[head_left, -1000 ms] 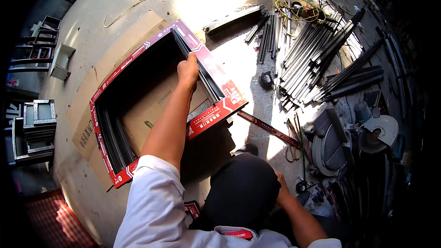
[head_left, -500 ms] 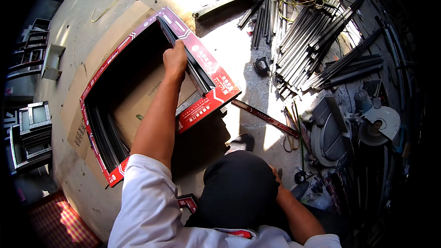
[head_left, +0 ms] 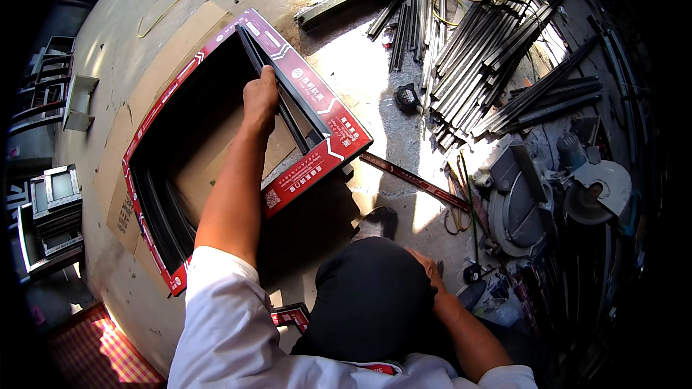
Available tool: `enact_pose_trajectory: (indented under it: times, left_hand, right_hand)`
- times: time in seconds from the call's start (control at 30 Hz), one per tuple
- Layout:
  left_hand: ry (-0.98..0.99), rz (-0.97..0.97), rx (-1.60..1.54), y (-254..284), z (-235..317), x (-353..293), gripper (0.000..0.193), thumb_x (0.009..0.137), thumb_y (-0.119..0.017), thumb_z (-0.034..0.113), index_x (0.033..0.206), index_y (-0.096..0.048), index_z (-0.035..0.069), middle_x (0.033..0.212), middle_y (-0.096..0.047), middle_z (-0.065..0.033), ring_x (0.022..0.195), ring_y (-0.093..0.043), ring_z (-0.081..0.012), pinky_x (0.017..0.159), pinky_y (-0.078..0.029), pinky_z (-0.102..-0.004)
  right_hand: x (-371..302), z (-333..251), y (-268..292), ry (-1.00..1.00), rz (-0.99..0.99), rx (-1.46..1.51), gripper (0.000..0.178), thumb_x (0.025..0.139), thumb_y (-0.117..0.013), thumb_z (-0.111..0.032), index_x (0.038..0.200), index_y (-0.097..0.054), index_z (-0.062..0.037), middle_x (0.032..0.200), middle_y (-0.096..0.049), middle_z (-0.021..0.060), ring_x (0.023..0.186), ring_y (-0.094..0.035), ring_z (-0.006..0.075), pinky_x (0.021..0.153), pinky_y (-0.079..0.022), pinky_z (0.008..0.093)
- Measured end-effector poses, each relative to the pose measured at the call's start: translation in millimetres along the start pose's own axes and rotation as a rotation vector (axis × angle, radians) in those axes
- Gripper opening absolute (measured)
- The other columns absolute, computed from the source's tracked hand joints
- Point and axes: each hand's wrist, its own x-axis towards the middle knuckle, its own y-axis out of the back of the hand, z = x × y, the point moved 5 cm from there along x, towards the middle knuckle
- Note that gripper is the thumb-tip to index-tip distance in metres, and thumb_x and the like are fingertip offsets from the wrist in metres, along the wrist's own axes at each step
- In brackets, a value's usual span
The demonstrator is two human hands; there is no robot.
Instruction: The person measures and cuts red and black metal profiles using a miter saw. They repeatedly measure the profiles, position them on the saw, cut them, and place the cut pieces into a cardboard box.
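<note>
A window frame (head_left: 317,94) wrapped in red and purple printed film lies left of centre. My left hand (head_left: 261,101) reaches over its opening, closed around a long dark strip (head_left: 290,124) along the inner side of the frame's right edge. The strip's near end stands a little apart from that edge. My right hand (head_left: 424,262) is down beside my dark-clad knee (head_left: 378,295), its fingers mostly hidden behind it. From under the frame's near right corner a red-brown bar (head_left: 414,181) sticks out across the floor.
Flattened cardboard (head_left: 191,36) lies beneath the frame. Dark metal profiles (head_left: 476,65) are piled at the far right, with a tape measure (head_left: 406,99) beside them. A cut-off saw (head_left: 595,191) stands on the right. Small frames (head_left: 50,223) and a checked cloth (head_left: 101,349) are at the left.
My left hand has shifted left and slightly nearer, drawing the near part of the dark strip inward from the frame's right edge. My right hand remains by the knee.
</note>
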Motion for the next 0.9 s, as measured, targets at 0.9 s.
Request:
enact_pose_trajectory:
  times: [0.9]
  left_hand:
    - [0.005,0.125,-0.057,-19.2,-1.6,11.3,0.068,0.107,-0.053,0.051,0.091,-0.072,-0.013,0.079,-0.069,-0.0146,0.072,-0.064,-0.0228,0.066,-0.049,-0.0434]
  right_hand:
    - [3.0,8.9,0.5,0.089,0.071,-0.062,0.019,0.100,-0.068,-0.011,0.117,-0.070,-0.0031,0.105,-0.072,0.0208,0.097,-0.073,0.0398,0.084,-0.057,0.0429]
